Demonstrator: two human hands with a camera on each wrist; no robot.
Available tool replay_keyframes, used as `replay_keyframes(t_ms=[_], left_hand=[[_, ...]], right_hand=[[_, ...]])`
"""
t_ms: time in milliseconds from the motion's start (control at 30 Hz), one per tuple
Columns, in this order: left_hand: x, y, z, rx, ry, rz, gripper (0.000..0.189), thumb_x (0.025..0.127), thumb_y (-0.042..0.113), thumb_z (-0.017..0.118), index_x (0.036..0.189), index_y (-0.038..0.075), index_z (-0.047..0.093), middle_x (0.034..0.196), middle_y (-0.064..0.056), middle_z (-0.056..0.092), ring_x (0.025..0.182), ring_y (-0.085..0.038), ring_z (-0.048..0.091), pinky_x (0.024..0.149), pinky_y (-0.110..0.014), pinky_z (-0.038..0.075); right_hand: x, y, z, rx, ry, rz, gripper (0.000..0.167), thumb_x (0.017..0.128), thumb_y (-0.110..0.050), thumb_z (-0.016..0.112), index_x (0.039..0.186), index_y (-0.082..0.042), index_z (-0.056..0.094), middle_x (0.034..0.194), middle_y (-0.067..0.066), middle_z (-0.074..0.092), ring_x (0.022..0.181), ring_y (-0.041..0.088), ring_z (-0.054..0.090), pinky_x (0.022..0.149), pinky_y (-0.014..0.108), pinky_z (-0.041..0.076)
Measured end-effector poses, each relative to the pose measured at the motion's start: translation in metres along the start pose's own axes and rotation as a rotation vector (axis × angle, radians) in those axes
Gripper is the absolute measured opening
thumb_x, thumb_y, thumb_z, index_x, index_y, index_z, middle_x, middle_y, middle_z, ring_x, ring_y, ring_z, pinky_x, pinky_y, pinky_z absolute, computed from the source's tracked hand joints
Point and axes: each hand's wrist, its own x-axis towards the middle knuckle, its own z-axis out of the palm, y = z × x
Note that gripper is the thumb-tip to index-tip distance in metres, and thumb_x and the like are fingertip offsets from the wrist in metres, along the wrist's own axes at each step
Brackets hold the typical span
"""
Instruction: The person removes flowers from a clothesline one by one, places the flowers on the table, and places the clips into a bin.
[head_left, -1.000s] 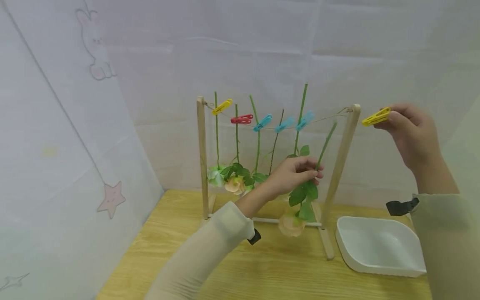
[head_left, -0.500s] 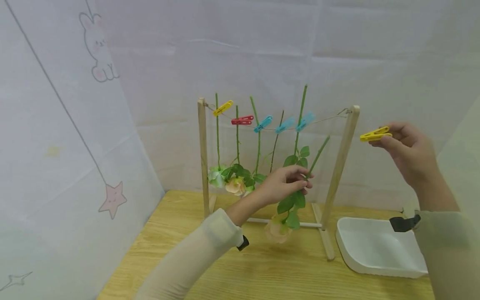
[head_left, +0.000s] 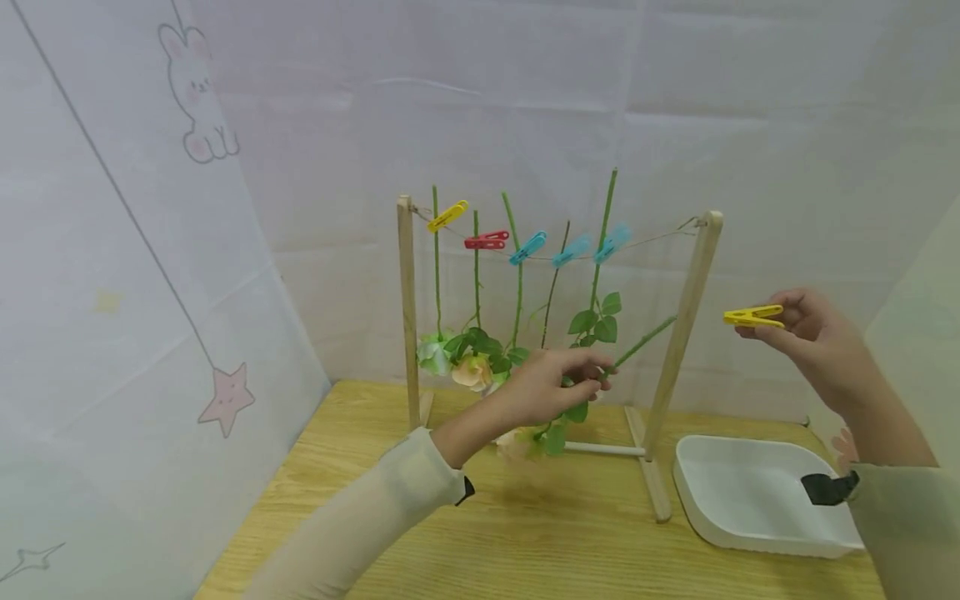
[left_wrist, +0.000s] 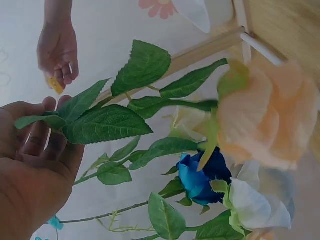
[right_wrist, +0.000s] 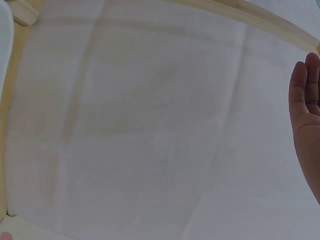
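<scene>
My left hand [head_left: 551, 385] pinches the green stem [head_left: 645, 343] of an artificial rose in front of the rack, its bare end slanting up to the right post. The peach bloom [left_wrist: 267, 112] points down, with green leaves [left_wrist: 107, 125] near my fingers in the left wrist view. Right of the rack, my right hand [head_left: 813, 346] pinches a yellow clothespin [head_left: 753, 316] by its handle end. Along the rack's string, several flowers hang head down by a yellow clothespin [head_left: 447, 216], a red clothespin [head_left: 486, 241] and blue clothespins [head_left: 528, 248].
The wooden rack [head_left: 684, 333] stands on the wood-grain table [head_left: 480, 533], a white bar joining its feet. A white plastic tray [head_left: 757, 500] sits right of it, below my right forearm. White cloth [head_left: 495, 100] hangs behind. A blue rose [left_wrist: 202, 177] hangs among the clipped flowers.
My left hand has moved left and down with the rose, whose stem now leans more to the right. My right hand has lowered with the yellow clothespin.
</scene>
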Motion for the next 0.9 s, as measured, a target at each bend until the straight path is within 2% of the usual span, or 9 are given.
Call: replay_keyframes(t_ms=[133,267,367,533,733,800,900], left_hand=[[-0.007,0.002,0.001,0.126,-0.031,0.043,0.029,0.102,0.009,0.06,0.131,0.009,0.065,0.11,-0.002,0.075,0.095,-0.005,0.068,0.072,-0.013,0.052],[-0.013,0.005,0.001,0.188,-0.071,0.054,0.03,0.102,0.008,0.06,0.131,0.008,0.065,0.111,-0.002,0.075,0.097,-0.007,0.069,0.069,-0.011,0.051],[-0.019,0.008,0.0,0.252,-0.097,0.049,0.031,0.102,0.01,0.061,0.133,0.01,0.064,0.111,0.0,0.075,0.099,-0.006,0.069,0.07,-0.009,0.05],[-0.028,0.01,-0.001,0.355,-0.136,0.074,0.034,0.103,0.011,0.06,0.136,0.014,0.063,0.113,0.002,0.075,0.099,-0.005,0.07,0.074,-0.01,0.05],[-0.038,0.007,-0.001,0.386,-0.163,0.033,0.037,0.104,0.015,0.059,0.141,0.02,0.06,0.117,0.004,0.073,0.102,-0.002,0.068,0.075,-0.012,0.051],[-0.042,0.006,0.001,0.443,-0.157,0.03,0.037,0.104,0.016,0.058,0.14,0.022,0.061,0.117,0.007,0.072,0.098,0.001,0.066,0.073,-0.011,0.049],[-0.049,0.005,0.003,0.555,-0.121,0.073,0.035,0.104,0.016,0.057,0.138,0.024,0.063,0.116,0.008,0.072,0.078,0.003,0.061,0.059,-0.009,0.042]], right_hand=[[-0.013,0.011,-0.003,-0.122,0.01,0.072,0.024,0.099,0.01,0.055,0.12,0.003,0.047,0.111,-0.002,0.071,0.098,0.007,0.071,0.088,0.009,0.048],[-0.026,0.022,-0.004,-0.316,0.031,0.125,0.027,0.098,0.007,0.059,0.123,0.004,0.049,0.111,-0.008,0.069,0.097,0.004,0.068,0.084,0.009,0.049],[-0.036,0.03,-0.005,-0.356,0.02,0.121,0.028,0.097,0.007,0.061,0.122,0.003,0.05,0.111,-0.009,0.067,0.096,0.004,0.067,0.081,0.011,0.051],[-0.05,0.05,-0.01,-0.149,-0.047,0.082,0.026,0.097,0.016,0.053,0.119,0.005,0.048,0.113,-0.003,0.066,0.1,0.006,0.069,0.084,0.013,0.054],[-0.069,0.072,-0.01,-0.094,-0.047,0.146,0.025,0.099,0.011,0.053,0.12,-0.004,0.048,0.115,-0.008,0.066,0.102,0.002,0.069,0.083,0.012,0.054],[-0.077,0.08,-0.009,-0.03,-0.043,0.159,0.025,0.1,0.011,0.052,0.12,-0.003,0.046,0.118,-0.007,0.065,0.103,0.003,0.069,0.084,0.013,0.054],[-0.088,0.092,-0.008,0.027,-0.029,0.175,0.023,0.101,0.011,0.05,0.119,-0.001,0.044,0.118,-0.006,0.064,0.103,0.004,0.07,0.085,0.014,0.054]])
